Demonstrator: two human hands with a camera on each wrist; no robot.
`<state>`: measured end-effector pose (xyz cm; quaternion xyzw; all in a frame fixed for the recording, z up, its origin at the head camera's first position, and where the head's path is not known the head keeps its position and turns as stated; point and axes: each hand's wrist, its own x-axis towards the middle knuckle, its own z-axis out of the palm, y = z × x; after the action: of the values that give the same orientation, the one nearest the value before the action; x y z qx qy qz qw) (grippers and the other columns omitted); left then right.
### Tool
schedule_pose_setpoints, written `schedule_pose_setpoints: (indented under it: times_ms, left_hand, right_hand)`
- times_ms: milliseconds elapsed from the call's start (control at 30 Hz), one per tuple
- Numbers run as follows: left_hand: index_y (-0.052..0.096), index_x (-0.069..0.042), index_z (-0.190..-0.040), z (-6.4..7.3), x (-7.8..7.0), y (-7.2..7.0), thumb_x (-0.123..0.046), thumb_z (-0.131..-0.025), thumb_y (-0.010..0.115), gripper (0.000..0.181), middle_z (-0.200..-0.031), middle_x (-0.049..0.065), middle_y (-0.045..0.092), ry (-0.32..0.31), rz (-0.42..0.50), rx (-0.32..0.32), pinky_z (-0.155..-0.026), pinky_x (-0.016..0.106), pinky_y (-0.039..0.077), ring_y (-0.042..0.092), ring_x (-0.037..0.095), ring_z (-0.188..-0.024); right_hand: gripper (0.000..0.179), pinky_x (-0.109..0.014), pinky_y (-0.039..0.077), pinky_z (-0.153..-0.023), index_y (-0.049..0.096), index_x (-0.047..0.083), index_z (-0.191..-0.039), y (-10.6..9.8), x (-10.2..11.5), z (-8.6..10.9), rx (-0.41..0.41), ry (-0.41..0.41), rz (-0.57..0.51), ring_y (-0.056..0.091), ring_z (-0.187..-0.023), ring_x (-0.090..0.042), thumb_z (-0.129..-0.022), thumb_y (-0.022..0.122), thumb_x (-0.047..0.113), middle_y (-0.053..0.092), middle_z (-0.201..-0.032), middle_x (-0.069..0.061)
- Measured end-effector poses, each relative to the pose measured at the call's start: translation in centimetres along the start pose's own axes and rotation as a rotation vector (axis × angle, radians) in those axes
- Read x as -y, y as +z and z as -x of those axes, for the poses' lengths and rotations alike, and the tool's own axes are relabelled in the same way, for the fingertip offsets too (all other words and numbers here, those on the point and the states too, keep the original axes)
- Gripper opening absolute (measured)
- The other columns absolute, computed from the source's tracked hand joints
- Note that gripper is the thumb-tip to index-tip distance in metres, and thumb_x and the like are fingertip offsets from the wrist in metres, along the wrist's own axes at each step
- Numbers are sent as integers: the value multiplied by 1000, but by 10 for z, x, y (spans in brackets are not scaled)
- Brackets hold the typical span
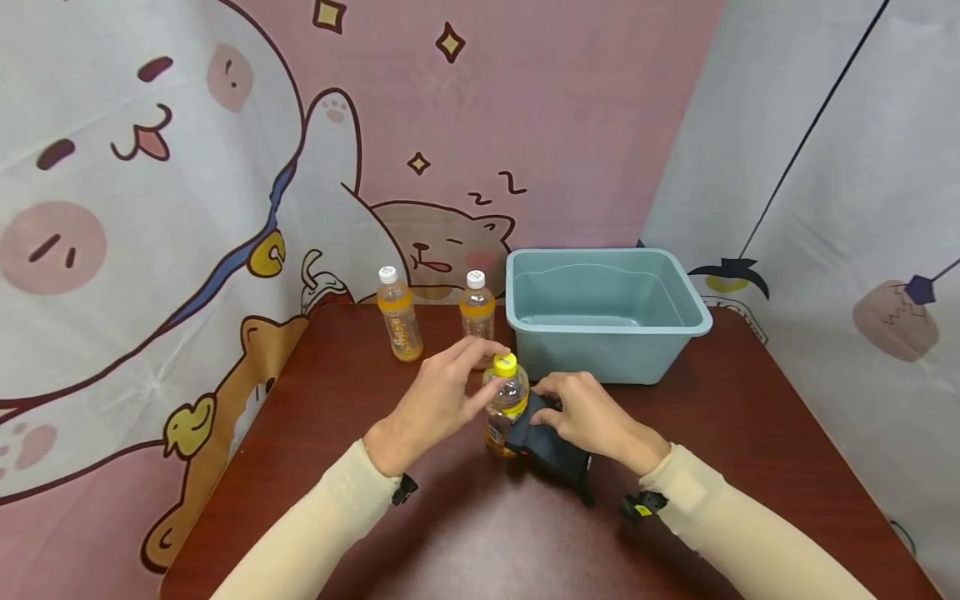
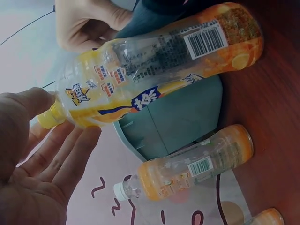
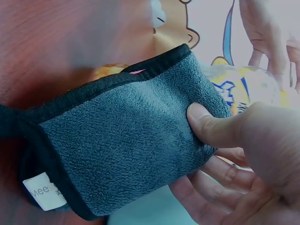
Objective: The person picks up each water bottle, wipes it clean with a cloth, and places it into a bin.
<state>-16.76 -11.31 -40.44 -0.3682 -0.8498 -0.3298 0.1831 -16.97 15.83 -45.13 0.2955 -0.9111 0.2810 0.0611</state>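
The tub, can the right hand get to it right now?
Probably yes: the right hand's grip is just in front of the tub, with nothing showing between them. But it's pinching the dark cloth, so it might need to let go first.

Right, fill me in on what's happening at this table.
A person's left fingers pinch the yellow cap of an upright bottle. Their right fingers grip a dark cloth close beside it. The cap is on. One white-capped bottle stands behind, another farther left on the table, and a blue tub sits to the right of both.
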Motion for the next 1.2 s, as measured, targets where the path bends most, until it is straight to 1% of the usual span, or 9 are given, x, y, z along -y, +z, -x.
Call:
schedule_pose_setpoints:
  times_ms: [67, 333, 400, 500, 633, 800, 900, 1000, 1200]
  left_hand:
    - [72, -9, -139, 0, 0, 0, -10, -100, 95, 46, -128, 5, 78, -6, -6, -4, -99, 29, 71, 84, 18, -115]
    - [73, -11, -143, 3, 1, 3, -10, -98, 96, 50, -130, 7, 80, -48, 52, -43, -98, 39, 73, 85, 20, -117]
    - [74, -11, -143, 3, 1, 3, -10, -98, 96, 50, -130, 7, 81, -68, 58, -48, -99, 40, 73, 85, 20, -117]
    - [75, -11, -142, 4, 0, 3, -12, -99, 96, 48, -131, 6, 82, -106, 82, -46, -101, 40, 73, 85, 19, -117]
    - [77, -11, -144, 6, -1, 5, -16, -99, 96, 49, -131, 5, 80, -150, 120, -36, -102, 36, 72, 83, 18, -117]
    - [78, -8, -142, 9, -1, 8, -19, -99, 97, 48, -132, 7, 78, -186, 153, -26, -104, 37, 71, 82, 20, -120]
    - [78, -8, -142, 10, -1, 8, -20, -99, 97, 48, -131, 7, 79, -189, 155, -25, -105, 37, 71, 82, 20, -120]
    - [75, -11, -146, 9, -1, 8, -21, -100, 97, 52, -133, 6, 79, -177, 148, -25, -104, 32, 70, 83, 18, -121]
    - [71, -17, -149, 8, -1, 8, -20, -102, 94, 52, -135, 3, 78, -147, 159, -19, -102, 35, 72, 83, 18, -125]
  right_hand:
    - [28, -37, 70, -83, 88, 5, -120, -4, 2, -1, -11, -5, -8, 83, -100, -14, -95, 99, 13, 88, -111, -3]
    - [35, -43, 73, -88, 87, 3, -127, -23, 10, -5, -58, -7, -38, 86, -105, -21, -94, 99, 8, 88, -115, -6]
    - [36, -42, 73, -87, 87, 2, -128, -27, 13, -6, -71, -18, -45, 85, -104, -20, -94, 98, 7, 88, -116, -6]
    - [37, -35, 72, -82, 86, 2, -129, -34, 16, -7, -89, -37, -56, 83, -99, -16, -95, 98, 6, 87, -116, -6]
    - [37, -27, 67, -75, 86, 3, -130, -43, 21, -8, -118, -51, -57, 80, -92, -12, -96, 97, 7, 87, -114, -6]
    - [39, -31, 69, -78, 86, 4, -132, -49, 25, -10, -128, -53, -40, 82, -99, -16, -95, 98, 7, 87, -116, -6]
    - [39, -32, 69, -79, 86, 4, -132, -49, 25, -10, -124, -51, -37, 82, -99, -16, -95, 98, 7, 87, -116, -6]
    - [38, -29, 68, -78, 86, 4, -132, -47, 24, -9, -118, -46, -36, 80, -96, -14, -96, 97, 7, 87, -114, -5]
    - [34, -28, 69, -78, 86, 4, -130, -39, 20, -7, -85, -16, -71, 81, -95, -13, -96, 96, 6, 86, -114, -5]
